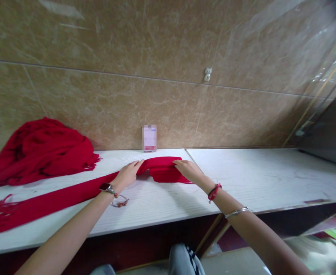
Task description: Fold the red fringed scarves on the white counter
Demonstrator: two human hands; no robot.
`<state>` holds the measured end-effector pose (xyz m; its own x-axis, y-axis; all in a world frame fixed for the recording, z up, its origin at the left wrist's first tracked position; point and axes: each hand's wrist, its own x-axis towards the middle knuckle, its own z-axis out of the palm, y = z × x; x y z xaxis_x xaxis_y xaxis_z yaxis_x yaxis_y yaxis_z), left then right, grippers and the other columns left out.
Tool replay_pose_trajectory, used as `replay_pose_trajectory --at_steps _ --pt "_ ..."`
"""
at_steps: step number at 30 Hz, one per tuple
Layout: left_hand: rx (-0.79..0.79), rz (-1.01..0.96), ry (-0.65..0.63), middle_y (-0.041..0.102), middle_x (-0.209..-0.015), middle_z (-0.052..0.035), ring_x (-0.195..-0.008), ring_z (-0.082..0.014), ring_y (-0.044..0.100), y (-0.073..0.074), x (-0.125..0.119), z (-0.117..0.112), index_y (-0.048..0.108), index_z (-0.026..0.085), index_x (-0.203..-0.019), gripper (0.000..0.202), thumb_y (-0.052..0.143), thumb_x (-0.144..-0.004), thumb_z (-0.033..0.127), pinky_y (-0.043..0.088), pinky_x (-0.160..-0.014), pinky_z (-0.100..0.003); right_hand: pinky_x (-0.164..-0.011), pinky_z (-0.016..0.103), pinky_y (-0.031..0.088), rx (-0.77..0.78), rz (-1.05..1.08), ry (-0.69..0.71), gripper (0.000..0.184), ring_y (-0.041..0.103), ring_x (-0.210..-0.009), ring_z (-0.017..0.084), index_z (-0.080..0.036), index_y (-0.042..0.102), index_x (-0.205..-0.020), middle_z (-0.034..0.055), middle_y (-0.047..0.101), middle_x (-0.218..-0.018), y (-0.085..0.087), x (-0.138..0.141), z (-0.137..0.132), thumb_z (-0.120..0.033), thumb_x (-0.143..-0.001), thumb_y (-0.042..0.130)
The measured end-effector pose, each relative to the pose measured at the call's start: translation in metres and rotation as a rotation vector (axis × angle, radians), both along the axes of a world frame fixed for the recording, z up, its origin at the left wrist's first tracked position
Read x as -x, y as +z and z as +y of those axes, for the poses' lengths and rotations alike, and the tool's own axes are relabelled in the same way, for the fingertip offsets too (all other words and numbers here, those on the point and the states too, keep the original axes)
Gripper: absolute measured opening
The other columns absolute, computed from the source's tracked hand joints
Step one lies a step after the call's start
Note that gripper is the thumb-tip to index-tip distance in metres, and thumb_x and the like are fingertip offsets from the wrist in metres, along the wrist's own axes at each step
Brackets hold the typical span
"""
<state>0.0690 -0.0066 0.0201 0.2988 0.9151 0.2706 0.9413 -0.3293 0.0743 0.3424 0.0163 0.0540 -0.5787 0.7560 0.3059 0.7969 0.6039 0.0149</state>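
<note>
A long red scarf [70, 194] lies across the white tabletop, its fringed end at the far left. Its right part is folded over on itself and slightly raised. My left hand [128, 173] grips the scarf near the middle, the fingers over its far edge. At the folded right end, my right hand [188, 170] holds the cloth pinched between thumb and fingers. A little fringe shows under that hand. To the left, a loose heap of red fringed scarves [46, 149] rests against the wall.
A phone-like card or device [150, 138], its face blurred, leans upright on the wall behind the scarf. A small white cat-shaped hook [208, 74] is on the tiled wall. The white table [259, 172] has a front edge above dark shelving. A dark grey box-like object [328, 122] stands at right.
</note>
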Motion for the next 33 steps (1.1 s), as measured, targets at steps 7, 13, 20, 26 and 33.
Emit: replay_pose_trajectory --at_steps 7,13,20,26,33 --pt "-0.122 0.007 0.024 0.045 -0.133 -0.0121 -0.120 -0.0187 0.043 0.011 -0.023 0.003 0.034 0.014 -0.134 0.063 0.036 -0.073 -0.002 0.033 -0.101 -0.032 -0.072 0.025 0.046 -0.020 0.039 -0.106 0.029 0.064 -0.086 0.019 -0.014 0.056 -0.110 0.0101 0.068 -0.095 0.000 0.005 0.004 -0.020 -0.093 0.034" --pt "-0.132 -0.135 -0.164 0.042 -0.137 -0.0019 -0.122 -0.0118 0.041 0.045 0.008 0.005 0.048 0.018 -0.125 0.057 0.027 -0.076 -0.001 0.029 -0.105 -0.027 -0.082 0.031 0.047 -0.197 0.089 0.133 0.027 0.062 -0.096 0.020 -0.012 0.056 -0.111 0.0135 0.066 -0.103 -0.007 -0.006 0.003 -0.016 -0.091 0.040" --pt "-0.002 0.129 -0.279 0.020 -0.147 0.0010 -0.134 -0.0113 0.016 0.004 0.010 -0.013 0.023 0.025 -0.139 0.079 0.031 -0.068 -0.008 0.021 -0.108 -0.030 -0.094 0.038 0.044 -0.245 0.074 0.361 0.038 0.052 -0.113 0.022 -0.012 0.054 -0.119 0.0155 0.057 -0.119 -0.031 -0.023 0.008 -0.004 -0.083 0.044" --pt "-0.119 0.254 -0.185 0.020 -0.147 -0.0013 -0.135 -0.0169 0.014 -0.001 0.012 0.005 0.024 0.029 -0.139 0.082 0.029 -0.068 -0.012 0.021 -0.106 -0.038 -0.100 0.043 0.039 -0.237 0.112 0.443 0.045 0.042 -0.122 0.022 -0.017 0.048 -0.126 0.0112 0.054 -0.125 -0.028 -0.027 0.006 -0.003 -0.084 0.040" --pt "-0.071 0.309 -0.164 0.022 -0.147 -0.0048 -0.135 -0.0196 0.015 -0.003 0.011 -0.001 0.020 0.027 -0.140 0.079 0.031 -0.070 -0.009 0.021 -0.105 -0.042 -0.105 0.045 0.030 -0.113 0.155 0.491 0.055 0.036 -0.126 0.019 -0.019 0.040 -0.132 0.0101 0.048 -0.131 -0.034 -0.026 -0.008 0.002 -0.082 0.033"
